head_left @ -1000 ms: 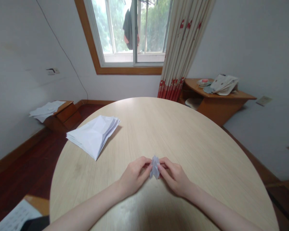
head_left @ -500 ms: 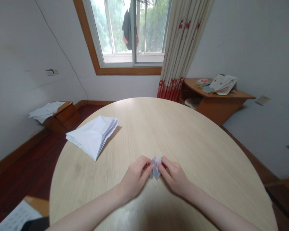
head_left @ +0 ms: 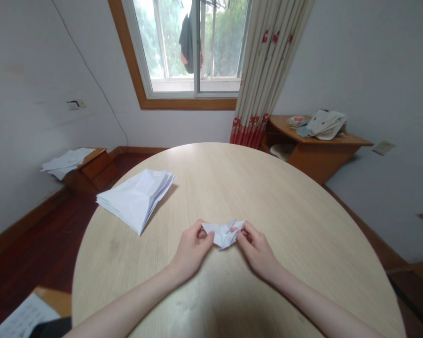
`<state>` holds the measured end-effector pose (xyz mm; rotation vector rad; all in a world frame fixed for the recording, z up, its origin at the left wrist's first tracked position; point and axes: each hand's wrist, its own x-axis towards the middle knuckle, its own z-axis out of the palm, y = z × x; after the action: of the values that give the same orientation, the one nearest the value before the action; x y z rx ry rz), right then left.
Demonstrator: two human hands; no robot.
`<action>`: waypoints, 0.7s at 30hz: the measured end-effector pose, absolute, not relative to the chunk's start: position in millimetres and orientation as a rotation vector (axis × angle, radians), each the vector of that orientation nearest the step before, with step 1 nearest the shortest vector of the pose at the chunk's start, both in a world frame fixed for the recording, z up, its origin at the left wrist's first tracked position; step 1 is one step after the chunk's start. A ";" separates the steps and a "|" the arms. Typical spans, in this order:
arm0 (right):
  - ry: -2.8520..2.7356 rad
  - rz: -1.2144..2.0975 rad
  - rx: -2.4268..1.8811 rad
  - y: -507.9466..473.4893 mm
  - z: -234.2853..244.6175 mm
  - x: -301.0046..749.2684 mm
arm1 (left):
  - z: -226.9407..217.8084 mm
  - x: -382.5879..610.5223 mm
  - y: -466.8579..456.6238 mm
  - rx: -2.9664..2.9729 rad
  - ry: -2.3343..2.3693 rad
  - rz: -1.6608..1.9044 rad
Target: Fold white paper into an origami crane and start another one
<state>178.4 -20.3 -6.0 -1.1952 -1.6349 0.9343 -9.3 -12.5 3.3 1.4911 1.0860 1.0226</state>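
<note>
Folded paper is pinched at opposite ends by left hand and right hand; long axis oriented left-right.

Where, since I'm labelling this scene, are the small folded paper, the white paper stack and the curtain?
Small folded paper point(head_left: 224, 236): head view, on its creased middle.
White paper stack point(head_left: 136, 193): head view, on its top sheet.
Curtain point(head_left: 266, 68): head view, on its hanging folds.

Cannot see the left hand or the right hand whole, with fingers partly hidden by the folded paper. Cannot read the small print on the cut-off sheet or follow the forearms past the bottom edge.
</note>
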 end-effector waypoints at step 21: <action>-1.134 1.038 -1.160 -5.6 -4.9 182.1 | 7.6 -6.7 -2.7 0.587 0.790 1.083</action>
<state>182.1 -5.6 -4.9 -1.1599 -1.1345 1.0383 -6.7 -2.7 7.6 0.5874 0.7904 1.0831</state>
